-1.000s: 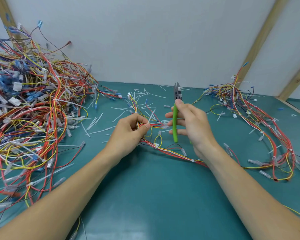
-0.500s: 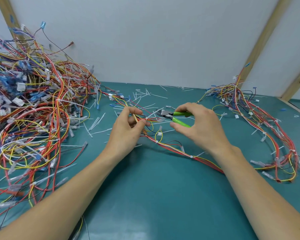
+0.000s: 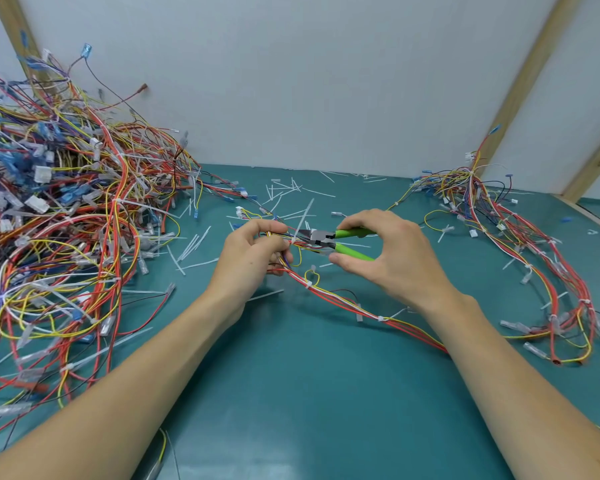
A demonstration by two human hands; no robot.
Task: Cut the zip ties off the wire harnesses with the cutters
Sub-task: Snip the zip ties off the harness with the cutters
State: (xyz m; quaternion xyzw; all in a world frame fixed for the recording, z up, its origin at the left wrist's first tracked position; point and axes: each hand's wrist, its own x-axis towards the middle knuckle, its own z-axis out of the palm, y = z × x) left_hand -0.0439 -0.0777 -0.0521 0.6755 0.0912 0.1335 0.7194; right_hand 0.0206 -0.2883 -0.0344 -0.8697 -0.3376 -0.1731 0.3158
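My left hand [image 3: 248, 258] grips a wire harness [image 3: 340, 299] of red, yellow and white wires lifted just above the teal table. A white zip tie [image 3: 300, 223] sticks up from the bundle right of my fingers. My right hand [image 3: 392, 258] holds green-handled cutters [image 3: 329, 240] level, jaws pointing left. The handles are spread and the jaw tips sit at the zip tie's base. The harness trails down to the right under my right wrist.
A big tangled heap of harnesses [image 3: 56, 230] fills the left side of the teal table [image 3: 309, 393]. A smaller harness pile [image 3: 520, 244] lies at the right. Cut zip tie pieces [image 3: 194, 244] litter the middle and back. A grey wall stands behind.
My right hand turned the cutters from upright to level and moved the jaws left to the zip tie. My left hand lifted the bundle slightly.
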